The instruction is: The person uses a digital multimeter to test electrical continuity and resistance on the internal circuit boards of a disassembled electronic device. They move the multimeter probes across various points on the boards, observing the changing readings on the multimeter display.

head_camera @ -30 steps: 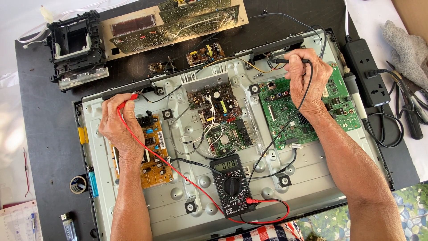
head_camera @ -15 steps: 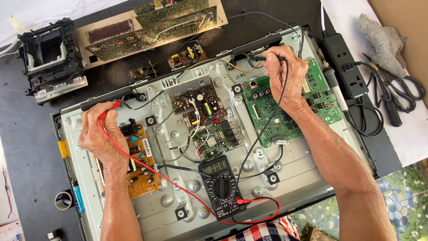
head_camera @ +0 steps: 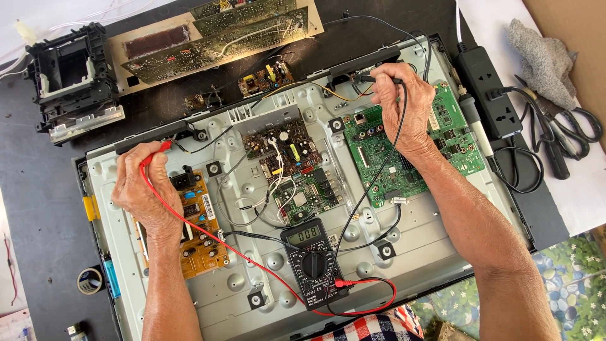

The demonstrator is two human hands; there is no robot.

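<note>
Left hand (head_camera: 140,189) is clamped on the red probe (head_camera: 158,149), tip at the top-left edge of the open TV chassis (head_camera: 435,252), just above the yellow-brown power board (head_camera: 201,237). Right hand (head_camera: 402,104) is closed round the black probe (head_camera: 372,79) at the top edge, above the green main board (head_camera: 413,155). Both leads run down to the black multimeter (head_camera: 311,262) — lying on the chassis btwn the forearms, near the bottom edge. Power strip (head_camera: 489,91) & scissors (head_camera: 568,123) sit off to the right.

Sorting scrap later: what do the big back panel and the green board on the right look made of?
Back panel: probably pressed sheet metal, dull grey with stamped dimples and ribs. Green board: seemingly laminate circuit board, glossy green coat, soldered chips and connectors; the right hand partly covers it.
</note>
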